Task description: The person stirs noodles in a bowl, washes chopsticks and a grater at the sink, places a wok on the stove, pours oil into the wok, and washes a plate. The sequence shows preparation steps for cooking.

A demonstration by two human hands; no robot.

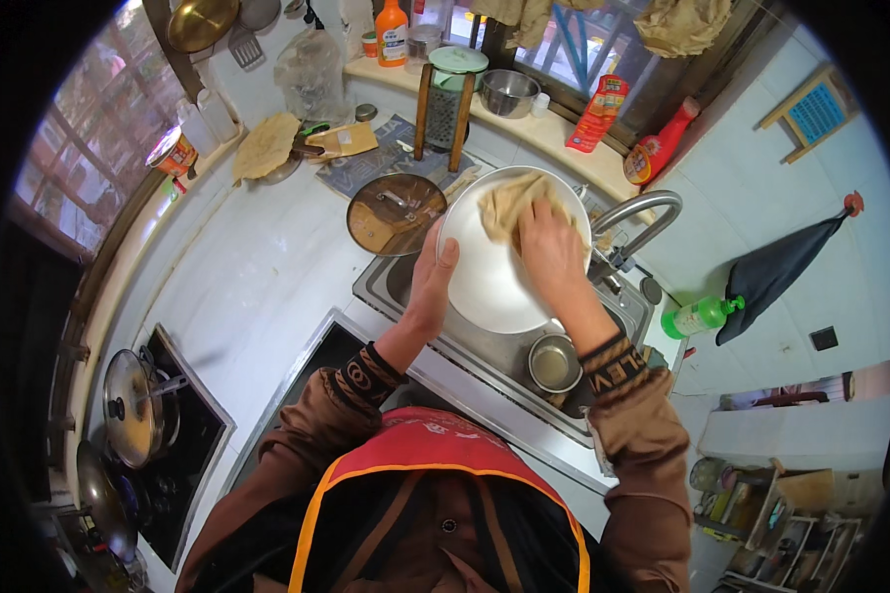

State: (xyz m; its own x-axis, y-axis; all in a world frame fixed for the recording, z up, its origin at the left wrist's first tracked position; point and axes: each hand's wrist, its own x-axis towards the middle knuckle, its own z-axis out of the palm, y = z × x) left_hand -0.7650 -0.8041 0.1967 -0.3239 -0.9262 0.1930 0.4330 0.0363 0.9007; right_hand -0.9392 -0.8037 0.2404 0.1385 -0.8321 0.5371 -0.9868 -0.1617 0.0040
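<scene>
My left hand [432, 282] grips the left rim of a large white bowl [489, 289], which is tilted above a stainless steel sink [475, 341]. Under my right hand [552, 244] a bunched tan cloth [515, 200] is pressed against the inside of the bowl, near its upper right. In the sink, below the bowl, stands a small metal pot [555, 363] with cloudy liquid in it. The curved faucet [649, 200] rises just right of the bowl. A glass pan lid [397, 215] lies on the counter to the bowl's left.
A metal grater with wooden legs [443, 111] stands behind the bowl. Bottles and a steel bowl [510, 93] line the window ledge [519, 130]. A green pump bottle [701, 317] is right of the sink. At the left, a lidded pan [130, 408] sits on the cooktop [200, 430].
</scene>
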